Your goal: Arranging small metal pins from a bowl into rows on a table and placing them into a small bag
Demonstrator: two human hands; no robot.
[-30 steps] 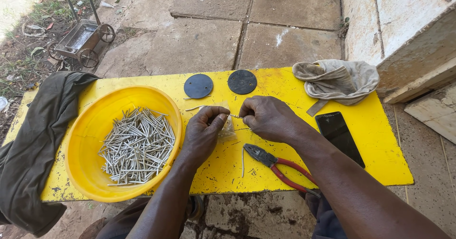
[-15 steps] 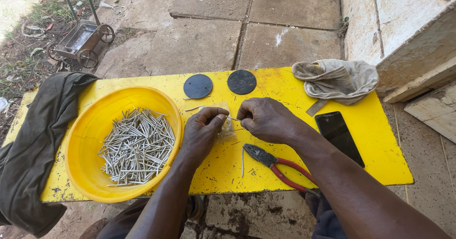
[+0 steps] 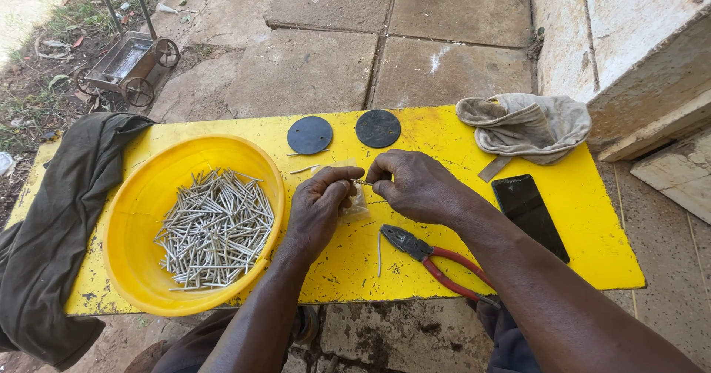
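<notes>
Yellow tabletop [image 3: 592,217] outdoors on stone paving. Bowl [image 3: 141,217] of nails at its left end; pliers [image 3: 433,258] near the front edge. Left hand [image 3: 318,206] and right hand [image 3: 415,188], fingers pinched together on one small nail [image 3: 363,182] right of the bowl. Positions unchanged from before.

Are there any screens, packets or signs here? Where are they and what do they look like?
Phone: lies flat on the yellow table, right of the hands and below the grey cloth; a black rectangle, screen dark.
Clear plastic bag: small and see-through, on the table under the left hand; partly hidden.
No labels or signs show.
</notes>
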